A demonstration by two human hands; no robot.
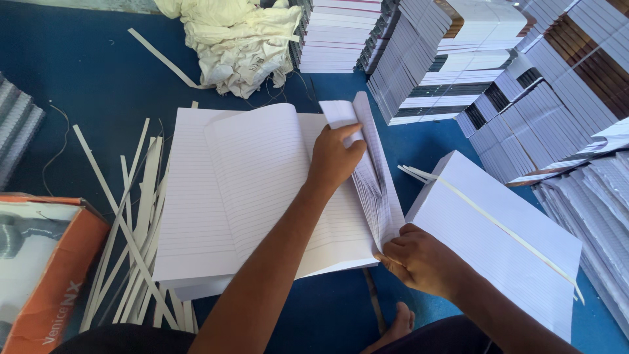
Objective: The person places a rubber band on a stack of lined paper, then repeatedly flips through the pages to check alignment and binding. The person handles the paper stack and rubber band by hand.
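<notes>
An open ruled notebook [216, 196] lies flat on the blue floor in front of me. My left hand [335, 159] reaches across it and pinches the top of a bundle of ruled pages [373, 170] that stands up from the right side of the book. My right hand [419, 259] grips the lower edge of the same bundle near the book's bottom right corner. The pages fan out between both hands.
A white block of ruled sheets [504, 242] with a paper strip across it lies to the right. Tall stacks of notebooks [472, 59] fill the back and right. Cut paper strips [134, 229] lie at left, beside an orange carton [39, 262]. Crumpled cloth [239, 39] sits behind.
</notes>
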